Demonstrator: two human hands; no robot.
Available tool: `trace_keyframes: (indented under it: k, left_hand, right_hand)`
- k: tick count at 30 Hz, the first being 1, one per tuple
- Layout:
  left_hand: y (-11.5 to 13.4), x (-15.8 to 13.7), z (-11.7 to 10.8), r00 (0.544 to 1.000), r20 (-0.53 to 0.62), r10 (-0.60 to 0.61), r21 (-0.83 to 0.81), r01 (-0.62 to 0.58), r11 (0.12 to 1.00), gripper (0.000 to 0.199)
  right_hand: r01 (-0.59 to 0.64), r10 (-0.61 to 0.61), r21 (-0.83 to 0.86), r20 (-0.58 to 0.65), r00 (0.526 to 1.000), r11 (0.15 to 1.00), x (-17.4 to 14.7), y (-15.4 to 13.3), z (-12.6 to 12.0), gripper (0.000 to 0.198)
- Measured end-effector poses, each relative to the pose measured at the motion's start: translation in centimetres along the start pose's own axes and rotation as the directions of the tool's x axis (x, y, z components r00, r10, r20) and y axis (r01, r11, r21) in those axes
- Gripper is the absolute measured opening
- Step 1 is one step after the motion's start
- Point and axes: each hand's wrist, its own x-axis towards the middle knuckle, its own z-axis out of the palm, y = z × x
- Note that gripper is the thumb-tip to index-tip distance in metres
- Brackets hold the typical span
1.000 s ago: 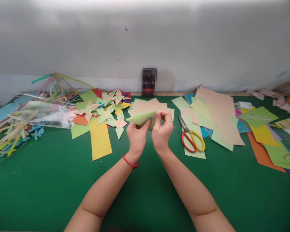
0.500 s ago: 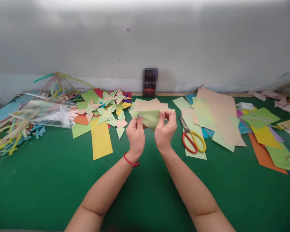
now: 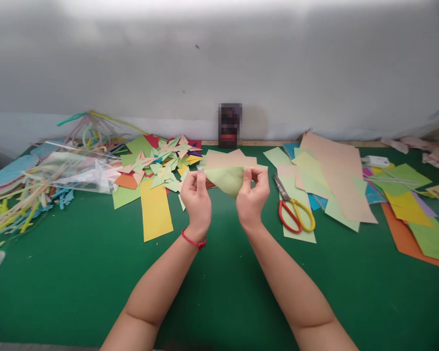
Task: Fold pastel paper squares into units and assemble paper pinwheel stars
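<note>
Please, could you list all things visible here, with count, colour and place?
Held paper: one, light green, centre
Folded pieces: many, mixed, left
Rectangular sheet: one, yellow, left
Strips: many, mixed, left
Plastic bag: one, clear, left
Cutouts: several, mostly blue, left
Paper sheets: many, mixed, right and centre
Scissors: one, red and yellow handles, right
Block: one, white, right rear
Scraps: several, pink, right
Pixelated object: one, dark, centre rear
Wall: one, grey, rear
Table: one, green, underneath
Bracelet: one, red, left wrist
Arms: two, bottom
Left hand: one, paper's left end
Right hand: one, paper's right end
</note>
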Motion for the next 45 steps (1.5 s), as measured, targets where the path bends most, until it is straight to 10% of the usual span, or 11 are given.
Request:
trace_keyframes:
  k: [13, 45]
  left_hand:
    - [-0.4, -0.3, 0.7, 0.949, 0.27, -0.16, -0.06, 0.183, 0.981, 0.03]
    - [1.0, 0.6, -0.2, 0.964, 0.157, -0.214, -0.167, 0.239, 0.957, 0.025]
  right_hand:
    - [0.035, -0.035, -0.023, 0.014, 0.999, 0.999, 0.0, 0.2, 0.0, 0.016]
    - [0.047, -0.048, -0.039, -0.017, 0.999, 0.998, 0.8, 0.6, -0.3, 0.02]
